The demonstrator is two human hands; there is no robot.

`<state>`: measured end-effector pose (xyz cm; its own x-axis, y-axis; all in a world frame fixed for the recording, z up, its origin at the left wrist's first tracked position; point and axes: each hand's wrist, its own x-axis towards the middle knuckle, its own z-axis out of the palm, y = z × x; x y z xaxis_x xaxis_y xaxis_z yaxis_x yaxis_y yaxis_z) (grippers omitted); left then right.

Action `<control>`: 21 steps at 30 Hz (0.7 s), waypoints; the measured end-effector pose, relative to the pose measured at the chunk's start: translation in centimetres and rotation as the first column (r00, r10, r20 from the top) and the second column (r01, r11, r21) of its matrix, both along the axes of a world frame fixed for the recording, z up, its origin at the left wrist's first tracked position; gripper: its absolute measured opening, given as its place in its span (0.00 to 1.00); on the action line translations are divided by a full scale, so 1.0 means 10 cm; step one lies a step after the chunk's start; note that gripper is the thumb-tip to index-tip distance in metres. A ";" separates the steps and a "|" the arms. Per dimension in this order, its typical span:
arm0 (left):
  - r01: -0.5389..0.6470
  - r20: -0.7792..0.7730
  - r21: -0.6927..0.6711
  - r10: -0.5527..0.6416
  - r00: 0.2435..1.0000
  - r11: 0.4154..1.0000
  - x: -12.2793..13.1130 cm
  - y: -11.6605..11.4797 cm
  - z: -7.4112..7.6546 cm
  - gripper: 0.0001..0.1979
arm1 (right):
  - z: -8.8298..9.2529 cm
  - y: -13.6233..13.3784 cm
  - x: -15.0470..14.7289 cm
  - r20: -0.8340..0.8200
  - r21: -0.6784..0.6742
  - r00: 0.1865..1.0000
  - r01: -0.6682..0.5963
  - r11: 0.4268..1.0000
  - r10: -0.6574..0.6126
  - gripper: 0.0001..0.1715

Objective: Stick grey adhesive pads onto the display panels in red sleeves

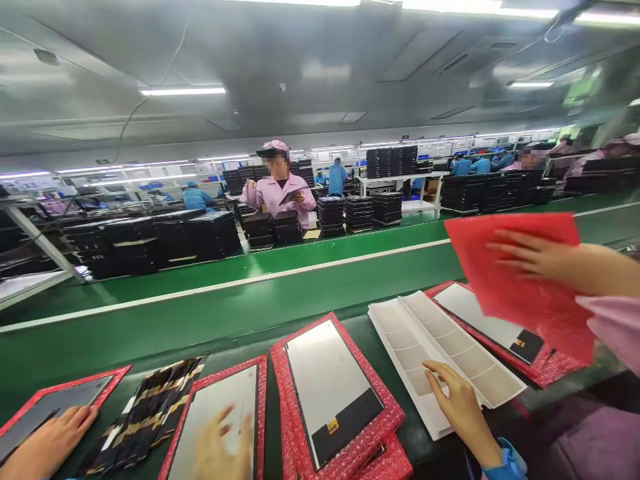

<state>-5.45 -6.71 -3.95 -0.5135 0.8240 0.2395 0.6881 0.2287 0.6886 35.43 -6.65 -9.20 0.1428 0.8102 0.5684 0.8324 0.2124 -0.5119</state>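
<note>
My left hand point(53, 440) lies on a grey display panel point(40, 410) in a red-edged wrap at the far left, fingers stretched over its surface. Blurred by motion, my right hand point(223, 443) hovers over or touches a second panel point(205, 400), pale and framed in red bubble wrap. Its fingers look apart and I see nothing between them. Between these two panels lies a pile of black and gold flex strips point(150, 407). To the right of my right hand, another screen panel point(330, 367) with a black lower band rests on stacked red bubble wrap point(295, 427).
A co-worker's hand point(457, 407) at right touches white label sheets point(405, 333); the other hand point(545, 260) holds a red sheet point(500, 287) above another panel point(480, 310). Beyond the green bench point(300, 283), a person in pink point(280, 190) stands among black stacks point(215, 233).
</note>
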 end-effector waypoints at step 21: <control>0.916 0.523 -0.136 -0.758 0.390 0.377 2.68 0.69 -0.32 0.06 | -0.07 -0.10 -0.23 -0.414 -0.203 0.910 -0.067 0.977 -0.023 0.17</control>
